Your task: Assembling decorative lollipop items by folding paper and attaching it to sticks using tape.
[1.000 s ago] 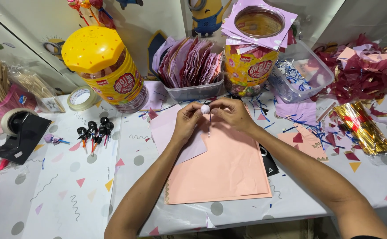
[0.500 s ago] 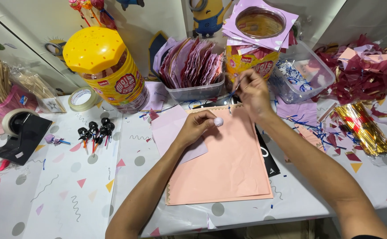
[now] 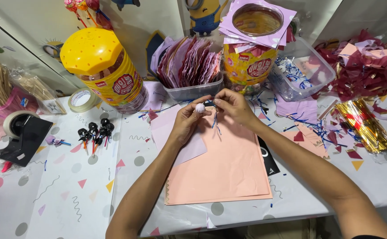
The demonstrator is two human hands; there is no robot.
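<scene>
My left hand (image 3: 188, 120) holds a small round white-wrapped lollipop (image 3: 200, 107) by its top, above a stack of peach paper sheets (image 3: 222, 170). My right hand (image 3: 233, 106) is just to the right of it, pinching a thin blue twist tie (image 3: 215, 120) that hangs down beside the sweet. A pale lilac paper square (image 3: 169, 130) lies under my left wrist, partly over the peach sheets.
A big yellow-lidded candy jar (image 3: 107, 73) stands at back left, a clear tub of pink wrappers (image 3: 192, 90) behind my hands. A second jar (image 3: 249, 66) and a clear box of blue ties (image 3: 302, 73) sit right. Tape dispenser (image 3: 23, 135), finished black-wrapped lollipops (image 3: 95, 132), gold ties (image 3: 366, 124).
My right hand reached back toward the clear box, then returned to the lollipop with a blue tie in its fingers. My left hand kept the lollipop in place.
</scene>
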